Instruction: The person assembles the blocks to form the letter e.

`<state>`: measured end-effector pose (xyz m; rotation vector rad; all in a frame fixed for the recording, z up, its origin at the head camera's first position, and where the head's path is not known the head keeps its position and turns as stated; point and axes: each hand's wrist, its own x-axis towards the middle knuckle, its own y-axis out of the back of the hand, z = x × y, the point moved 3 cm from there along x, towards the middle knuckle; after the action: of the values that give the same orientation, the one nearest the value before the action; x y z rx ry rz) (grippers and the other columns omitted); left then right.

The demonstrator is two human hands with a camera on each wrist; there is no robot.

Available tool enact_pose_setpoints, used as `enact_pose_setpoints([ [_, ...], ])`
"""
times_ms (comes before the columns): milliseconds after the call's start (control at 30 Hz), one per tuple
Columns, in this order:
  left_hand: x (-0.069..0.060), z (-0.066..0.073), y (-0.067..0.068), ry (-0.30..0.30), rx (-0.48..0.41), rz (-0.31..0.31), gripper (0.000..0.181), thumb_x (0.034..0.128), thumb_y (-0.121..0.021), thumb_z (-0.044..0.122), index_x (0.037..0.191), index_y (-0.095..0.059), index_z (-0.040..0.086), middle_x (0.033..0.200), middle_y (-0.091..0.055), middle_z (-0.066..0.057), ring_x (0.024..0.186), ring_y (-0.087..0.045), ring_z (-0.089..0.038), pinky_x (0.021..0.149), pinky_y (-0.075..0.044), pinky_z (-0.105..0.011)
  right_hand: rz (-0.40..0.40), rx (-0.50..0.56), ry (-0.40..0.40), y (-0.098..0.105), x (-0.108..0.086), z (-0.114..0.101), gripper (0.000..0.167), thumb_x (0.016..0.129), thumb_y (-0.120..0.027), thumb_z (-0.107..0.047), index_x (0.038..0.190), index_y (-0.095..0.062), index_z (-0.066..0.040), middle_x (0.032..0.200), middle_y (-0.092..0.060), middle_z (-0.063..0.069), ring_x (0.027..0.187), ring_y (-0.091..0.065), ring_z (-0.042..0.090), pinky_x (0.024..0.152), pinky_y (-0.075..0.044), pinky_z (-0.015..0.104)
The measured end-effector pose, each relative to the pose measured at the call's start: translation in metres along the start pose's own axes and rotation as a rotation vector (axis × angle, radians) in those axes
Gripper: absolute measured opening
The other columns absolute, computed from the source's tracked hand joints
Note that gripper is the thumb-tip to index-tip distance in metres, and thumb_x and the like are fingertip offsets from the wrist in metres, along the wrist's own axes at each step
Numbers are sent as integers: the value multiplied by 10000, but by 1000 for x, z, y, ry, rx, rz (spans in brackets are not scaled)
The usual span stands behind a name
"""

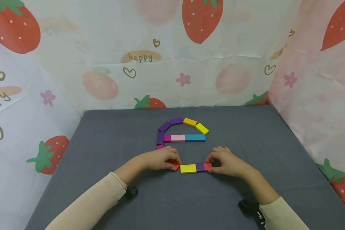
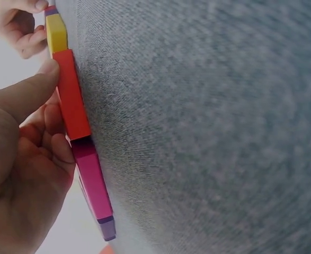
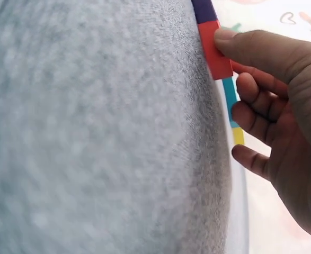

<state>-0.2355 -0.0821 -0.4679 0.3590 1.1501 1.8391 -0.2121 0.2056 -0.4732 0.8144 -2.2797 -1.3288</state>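
Coloured blocks lie end to end on a grey cloth, as an arch above a straight crossbar with a lower row nearer me. My left hand [image 1: 161,158] pinches an orange-red block [image 2: 73,98] at the left end of that lower row. Beside it comes a yellow block [image 1: 188,169], then a purple block [image 1: 200,167]. At the row's right end, my right hand [image 1: 226,162] holds a red block [image 3: 214,53] between thumb and fingers. A magenta block [image 2: 94,180] sits just beyond the orange-red one, partly hidden by my left hand in the head view.
The crossbar joins a small magenta block [image 1: 167,138], a pink block [image 1: 178,138] and a long blue block [image 1: 195,138]. Purple blocks [image 1: 176,121] and yellow blocks [image 1: 202,128] form the arch. Printed cloth walls [image 1: 172,86] stand behind and at both sides of the grey surface [image 1: 172,204].
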Motion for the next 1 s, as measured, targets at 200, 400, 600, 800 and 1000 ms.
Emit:
enact_pose_setpoints([
  [200, 0, 1, 1, -6, -10, -6, 261, 999, -681, 257, 1258, -716, 237, 1221, -602, 66, 1144, -486, -103, 1001, -467, -279, -9, 11, 15, 0, 0, -3, 237, 860, -843, -316, 1063, -736, -258, 977, -587, -134, 961, -509, 77, 932, -371, 436],
  [400, 1, 2, 1, 2, -4, -5, 265, 986, -703, 289, 1248, -714, 250, 1220, -599, 75, 1139, -481, -101, 989, -466, -286, -13, 11, 15, 0, 0, -3, 230, 868, -837, -310, 1067, -729, -266, 979, -585, -128, 969, -507, 79, 939, -368, 444],
  [600, 2, 4, -2, 9, 24, 24, 286, 933, -764, 361, 1194, -725, 251, 1205, -609, 77, 1128, -481, -103, 944, -471, -279, 0, 12, 29, -1, -1, -2, 231, 865, -840, -315, 1063, -731, -268, 979, -591, -131, 962, -508, 73, 932, -372, 440],
  [800, 3, 8, -4, 6, 70, 52, 251, 928, -769, 372, 1146, -733, 254, 1169, -616, 78, 1092, -482, -107, 909, -473, -273, -1, 8, 26, -1, 0, -2, 225, 870, -834, -317, 1064, -729, -274, 977, -585, -137, 960, -502, 72, 931, -371, 438],
  [1000, 2, 11, -3, 10, 83, 46, 231, 930, -765, 381, 1135, -735, 278, 1147, -606, 89, 1074, -480, -102, 889, -475, -269, -3, 14, 26, -1, 0, -3, 234, 866, -838, -315, 1068, -732, -265, 980, -588, -131, 962, -506, 75, 928, -369, 433],
])
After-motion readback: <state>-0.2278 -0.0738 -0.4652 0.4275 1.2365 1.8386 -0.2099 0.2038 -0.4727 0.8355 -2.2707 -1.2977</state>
